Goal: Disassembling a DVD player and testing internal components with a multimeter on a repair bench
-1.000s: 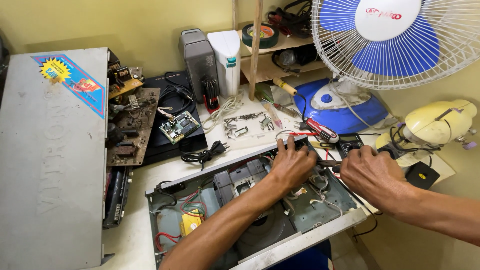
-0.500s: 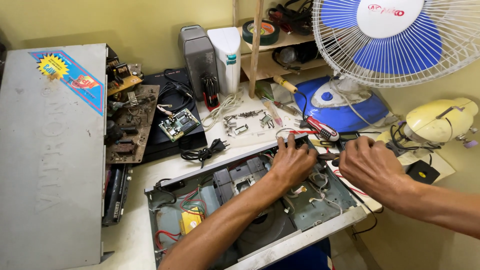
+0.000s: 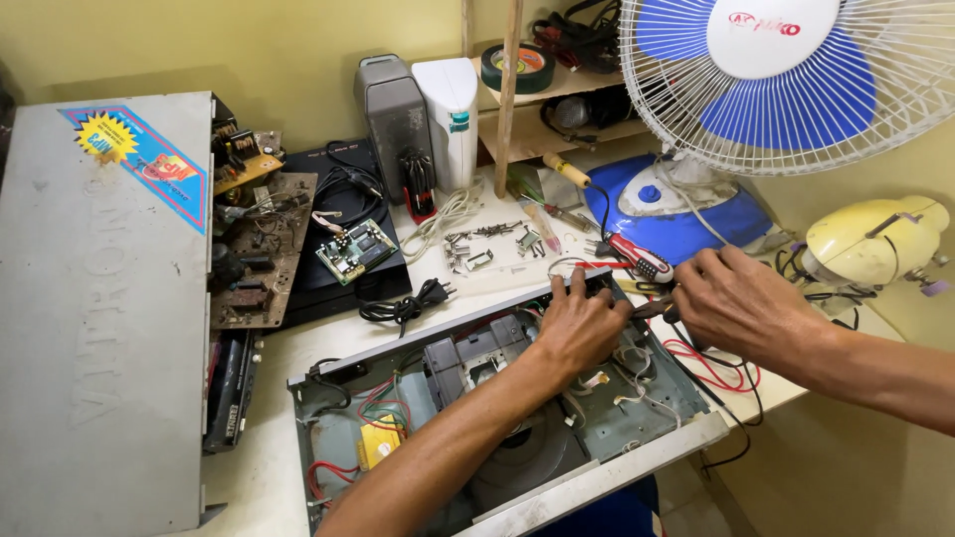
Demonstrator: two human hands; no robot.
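Open disc player [image 3: 597, 452] lying on the white table [image 3: 269, 467], lid off, grey chassis tilted toward the near edge, round disc tray dark in the middle, red and white wires [image 3: 637, 383] loose across the right half, a yellow part [image 3: 378, 445] at the left end.

Left hand [image 3: 580, 323] resting palm-down inside the player at its far right corner, fingers curled together and pressed on the back rim — whether anything is pinched under them cannot be told. Right hand [image 3: 741, 298] just beside it, at the player's right edge, fingers closed around a small dark tool [image 3: 652, 307] whose tip points toward the left hand's fingertips; hands nearly touching.

Just behind the hands, a red-and-black screwdriver [image 3: 637, 257] lying on the table, and past it a blue and white iron [image 3: 676, 204] under a blue-bladed fan [image 3: 786, 70]. Screws and small metal brackets [image 3: 487, 247] scattered on a sheet of paper near the middle of the table, a black mains plug [image 3: 408, 303] with coiled cord just in front of them. Small green circuit board [image 3: 356, 249] set on a black box; brown circuit board [image 3: 261, 249] further left, beside a big grey metal cover [image 3: 99, 328] with a bright sticker. Grey and white upright cases [image 3: 423, 119] against the yellow wall, a roll of tape [image 3: 517, 68] on the wooden shelf — a pale yellow appliance [image 3: 870, 244] at far right.
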